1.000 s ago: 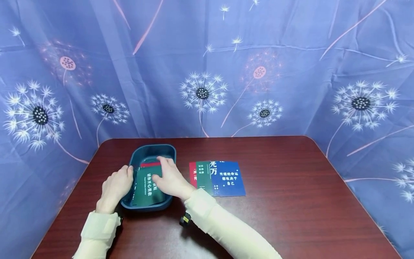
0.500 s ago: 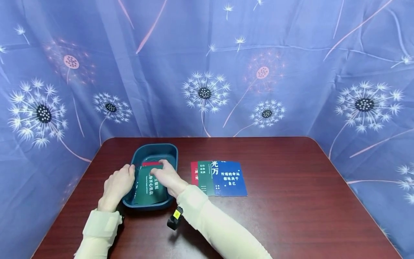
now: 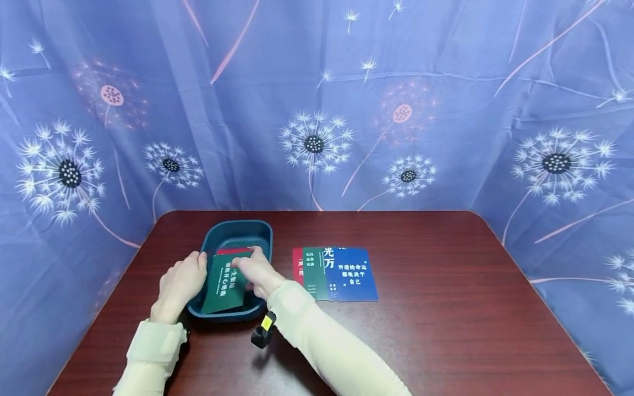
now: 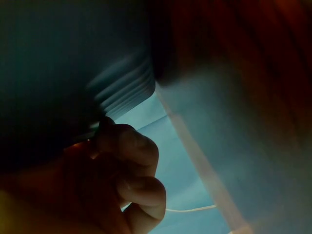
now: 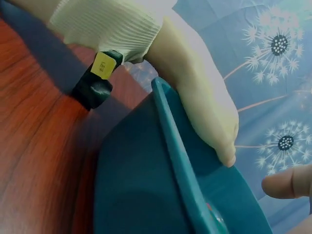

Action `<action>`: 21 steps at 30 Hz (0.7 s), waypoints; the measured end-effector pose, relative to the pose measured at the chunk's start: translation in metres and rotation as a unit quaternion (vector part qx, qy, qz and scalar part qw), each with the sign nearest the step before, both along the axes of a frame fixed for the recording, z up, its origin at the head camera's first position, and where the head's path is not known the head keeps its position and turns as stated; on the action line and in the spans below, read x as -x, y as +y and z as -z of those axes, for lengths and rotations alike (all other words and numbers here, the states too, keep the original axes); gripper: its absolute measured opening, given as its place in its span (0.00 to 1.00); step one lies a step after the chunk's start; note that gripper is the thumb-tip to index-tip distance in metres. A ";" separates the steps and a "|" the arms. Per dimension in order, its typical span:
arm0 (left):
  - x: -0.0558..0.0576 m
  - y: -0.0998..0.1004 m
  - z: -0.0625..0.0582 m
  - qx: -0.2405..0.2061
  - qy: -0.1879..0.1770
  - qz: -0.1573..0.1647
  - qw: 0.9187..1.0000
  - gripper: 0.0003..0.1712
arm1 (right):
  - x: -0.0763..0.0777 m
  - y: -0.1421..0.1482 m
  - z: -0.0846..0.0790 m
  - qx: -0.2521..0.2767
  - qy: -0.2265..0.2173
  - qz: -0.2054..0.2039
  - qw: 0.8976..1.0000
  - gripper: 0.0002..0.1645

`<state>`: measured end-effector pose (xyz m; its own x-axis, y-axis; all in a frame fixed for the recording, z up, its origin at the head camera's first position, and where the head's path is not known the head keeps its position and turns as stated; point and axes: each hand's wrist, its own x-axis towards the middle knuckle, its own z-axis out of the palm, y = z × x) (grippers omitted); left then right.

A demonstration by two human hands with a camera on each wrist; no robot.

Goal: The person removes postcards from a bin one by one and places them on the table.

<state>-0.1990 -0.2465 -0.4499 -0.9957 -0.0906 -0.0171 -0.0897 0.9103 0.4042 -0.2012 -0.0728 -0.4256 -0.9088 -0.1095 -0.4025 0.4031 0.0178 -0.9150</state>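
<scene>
One left hand (image 3: 180, 280) grips the left rim of one teal bin (image 3: 225, 317), fingers curled round it. The bin holds two visible cards: one green card (image 3: 223, 286), slanted, over one red card (image 3: 233, 251). One right hand (image 3: 258, 272) pinches the green card's right side. Farther right, four overlapping cards (image 3: 333, 275) rest on one table (image 3: 446, 319): one red, one green, two blue.

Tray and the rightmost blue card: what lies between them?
In the head view, a strip of table, then the overlapping red card, green card and other blue card; the right hand and sleeve cross the nearer part.
</scene>
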 end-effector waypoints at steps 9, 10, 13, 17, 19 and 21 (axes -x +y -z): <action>0.001 -0.001 0.000 0.002 0.000 0.002 1.000 0.29 | -0.004 -0.004 0.007 -0.075 0.058 -0.052 0.994 0.50; 0.001 -0.001 0.001 0.002 0.002 0.002 1.000 0.29 | -0.004 -0.005 0.007 -0.083 0.067 -0.053 0.993 0.48; 0.001 -0.001 0.001 0.004 0.004 0.000 1.000 0.29 | -0.007 -0.005 0.009 -0.115 0.094 -0.060 0.987 0.37; 0.001 -0.001 0.002 0.003 0.002 0.001 1.000 0.29 | -0.009 -0.003 0.006 -0.184 0.128 -0.076 0.972 0.22; 0.001 -0.001 0.001 0.003 0.002 0.001 1.000 0.29 | -0.009 0.000 0.003 -0.206 0.144 -0.085 0.964 0.17; 0.001 -0.002 0.000 0.003 0.004 0.002 1.000 0.30 | -0.009 0.002 -0.001 -0.214 0.152 -0.087 0.961 0.14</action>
<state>-0.2003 -0.2480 -0.4502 -0.9962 -0.0870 -0.0077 -0.0828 0.9132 0.3990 -0.1924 -0.0705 -0.4245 -0.9746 -0.1540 -0.1627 0.0744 0.4622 -0.8836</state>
